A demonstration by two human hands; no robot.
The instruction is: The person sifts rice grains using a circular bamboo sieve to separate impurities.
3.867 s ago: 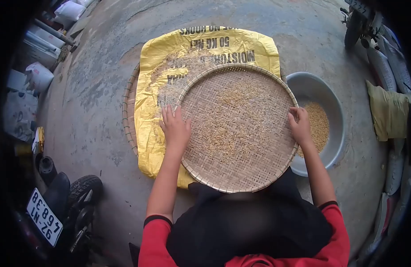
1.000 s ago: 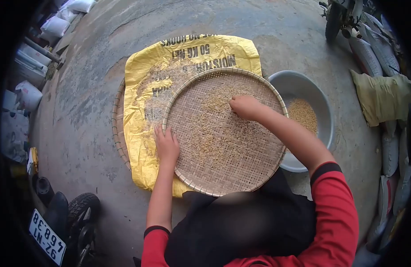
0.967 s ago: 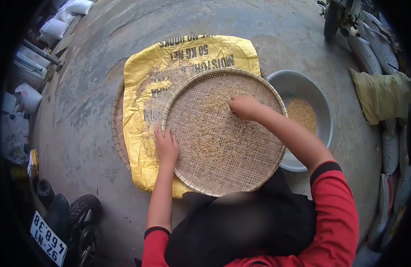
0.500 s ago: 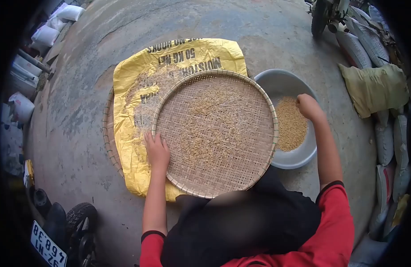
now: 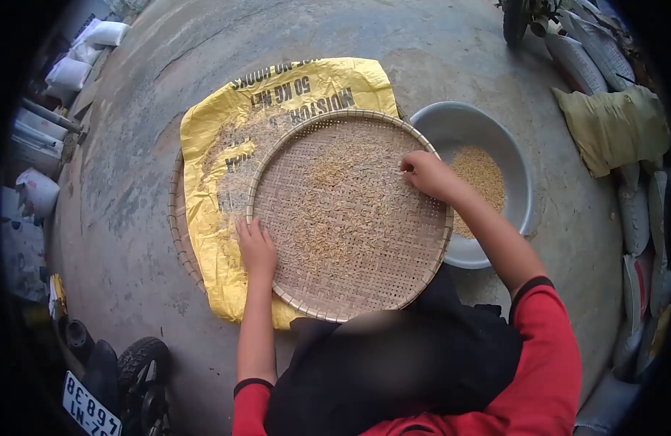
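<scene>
resting flat on the left rim of the woven sieve tray point(image 5: 350, 218), the left hand point(image 5: 255, 247) lay with its fingers spread and open, palm down, gripping nothing. the right hand point(image 5: 425, 173) reached across the tray's right edge, its fingers curled together over the scattered grain point(image 5: 328, 196); it seemed to pinch something small at the fingertips, though the view was too coarse to be sure. the tray was round, pale and finely meshed, tilted a little toward the person's lap, with husked grain strewn over its middle and upper part. under it lay a yellow sack point(image 5: 226, 145) spread flat and printed with black letters, dusted with more grain along its left half. the rim of a second basket point(image 5: 177, 225) showed from beneath the sack on the left. just beside the tray on the right stood a grey basin point(image 5: 459, 120) holding a heap of grain. all of this sat on a concrete floor point(image 5: 132, 189). a folded olive cloth point(image 5: 615, 127) lay on sacks at far right, and a license plate point(image 5: 88, 407) showed at bottom left.
</scene>
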